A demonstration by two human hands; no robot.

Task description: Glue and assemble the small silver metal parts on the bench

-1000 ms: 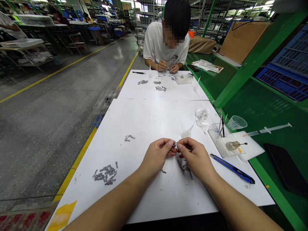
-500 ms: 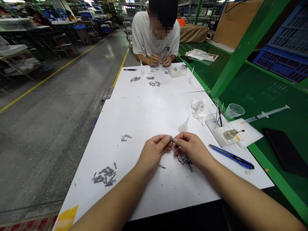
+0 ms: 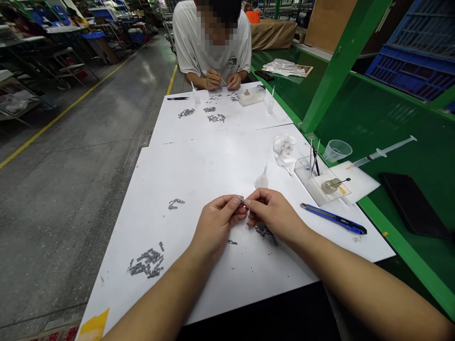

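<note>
Between my fingertips is a small metal part [image 3: 242, 201], too tiny to make out fully. My left hand [image 3: 219, 219] pinches it from the left, thumb on top. From the right, my right hand [image 3: 270, 210] grips the same part with thumb and forefinger. Partly under my right hand lies a heap of small dark metal parts [image 3: 266, 234]. A single metal piece [image 3: 232, 242] rests on the white table [image 3: 213, 166] just below my left hand. Farther left are a small group of metal parts [image 3: 175, 203] and a larger pile of metal parts [image 3: 146, 262].
A blue utility knife [image 3: 334, 219] lies right of my hands. Beyond it stand a clear holder with tweezers [image 3: 314, 158], a small glass jar [image 3: 331, 186], a plastic cup [image 3: 337, 150] and a syringe [image 3: 382, 152]. A squeeze bottle [image 3: 262, 181] is ahead. Opposite, a co-worker [image 3: 213, 52] handles small parts.
The camera view has shifted, so the whole scene sits further left and slightly higher. Both hands keep their pinch on the small part, with only slight finger movement.
</note>
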